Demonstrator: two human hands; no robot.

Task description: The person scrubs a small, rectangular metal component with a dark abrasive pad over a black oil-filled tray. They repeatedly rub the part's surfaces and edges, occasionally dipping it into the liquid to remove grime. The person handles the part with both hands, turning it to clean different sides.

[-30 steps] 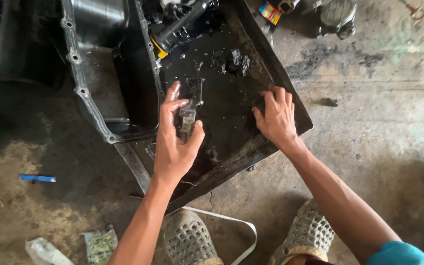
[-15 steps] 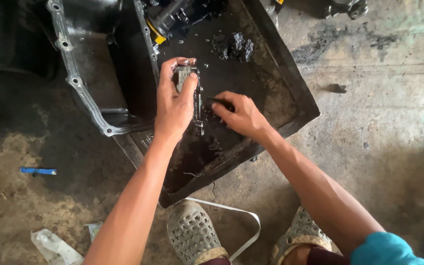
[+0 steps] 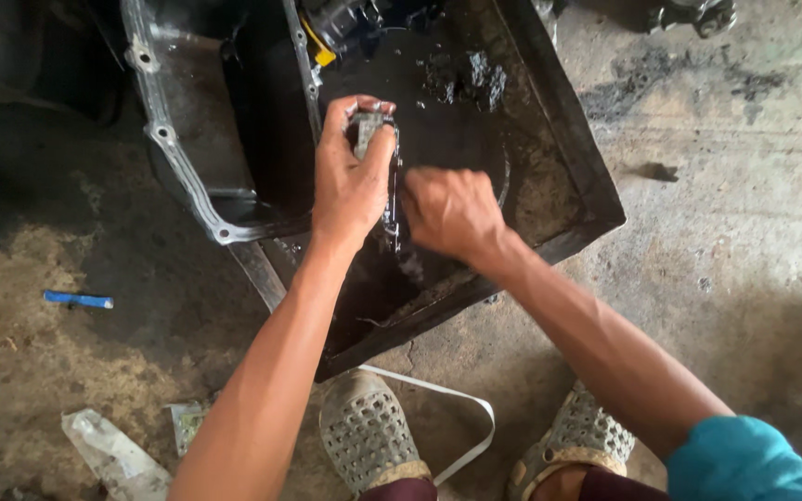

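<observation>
A small greasy metal part (image 3: pixel 368 130) is gripped upright in my left hand (image 3: pixel 350 181), over a black oily tray (image 3: pixel 568 148) on the floor. My right hand (image 3: pixel 447 211) is right beside it with fingers curled, touching the lower side of the part; whether it holds anything there is hidden. Dark oil covers the tray bottom, and a clump of black sludge (image 3: pixel 466 76) lies toward its far side.
A grey metal engine pan (image 3: pixel 183 176) with a bolted flange leans on the tray's left edge. Dark engine parts (image 3: pixel 345 20) sit at the tray's far end. My feet in perforated sandals (image 3: pixel 364 441) are below, with a white strap (image 3: pixel 457 408), a blue stick (image 3: pixel 78 300) and plastic scraps (image 3: pixel 113 455) on the stained concrete.
My left hand lifted the part from the tray's near area up toward its middle. My right hand left the tray bottom and came over against the part.
</observation>
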